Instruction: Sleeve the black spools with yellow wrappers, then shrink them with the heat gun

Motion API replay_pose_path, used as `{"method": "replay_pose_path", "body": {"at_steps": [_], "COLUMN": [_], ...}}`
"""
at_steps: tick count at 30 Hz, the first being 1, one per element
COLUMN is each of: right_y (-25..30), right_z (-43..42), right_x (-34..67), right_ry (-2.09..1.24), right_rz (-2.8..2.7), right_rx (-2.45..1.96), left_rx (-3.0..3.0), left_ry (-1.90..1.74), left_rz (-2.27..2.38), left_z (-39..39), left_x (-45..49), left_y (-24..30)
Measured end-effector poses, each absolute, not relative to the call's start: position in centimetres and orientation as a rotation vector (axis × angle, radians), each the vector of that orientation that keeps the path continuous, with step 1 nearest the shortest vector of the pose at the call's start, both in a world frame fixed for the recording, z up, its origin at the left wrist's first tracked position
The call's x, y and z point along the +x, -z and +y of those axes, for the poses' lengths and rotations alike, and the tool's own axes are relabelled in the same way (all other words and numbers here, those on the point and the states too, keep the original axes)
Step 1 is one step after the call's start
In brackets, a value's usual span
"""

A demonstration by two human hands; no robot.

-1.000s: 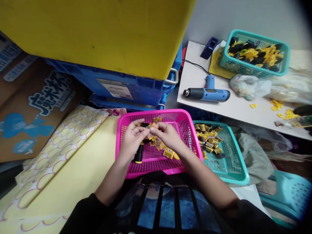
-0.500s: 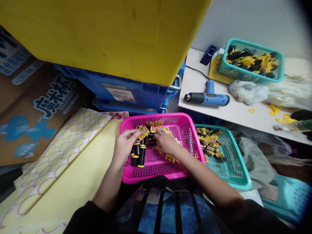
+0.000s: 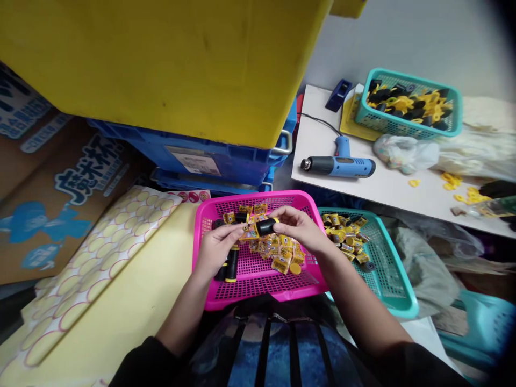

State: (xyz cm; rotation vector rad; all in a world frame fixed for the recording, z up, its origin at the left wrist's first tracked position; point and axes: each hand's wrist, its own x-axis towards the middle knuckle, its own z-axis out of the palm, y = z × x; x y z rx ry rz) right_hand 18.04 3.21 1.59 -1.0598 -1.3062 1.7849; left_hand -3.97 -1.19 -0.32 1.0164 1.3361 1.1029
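Over the pink basket, my left hand pinches a yellow printed plastic sleeve. My right hand grips a small black cylinder with a yellow end by that end. The cylinder's other end meets the sleeve's opening; whether it is inside cannot be made out. Below my hands, several yellow printed sleeves lie heaped in the basket. Black cylinders with yellow rims stand side by side near my left wrist. A yellow disc lies at the right of the heap.
A teal basket with wrapped yellow pieces stands at the right. On the white table lie a blue heat gun and another teal basket. Yellow and blue crates rise ahead; sticker sheets lie left.
My right hand has lifted a black cylinder from the heap and brought it to the sleeve in my left hand. The view has shifted slightly.
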Motion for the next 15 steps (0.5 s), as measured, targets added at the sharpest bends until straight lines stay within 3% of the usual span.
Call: {"method": "replay_pose_path", "body": {"at_steps": [8,15], "right_y": [-0.3,1.3], "right_z": [2.0,-0.2], "right_x": [17.8,15.5], "right_ry": [-1.654,-1.675], "right_rz": [-1.420,-1.117], "right_rx": [-1.159,-0.990], "left_rx": [0.979,0.865], "left_ry": [-0.970,-1.022], "left_rz": [1.255,1.158], "left_z": [-1.2,-1.8], "left_x": [-3.0,-1.1], "left_y": [0.0,-1.3]}}
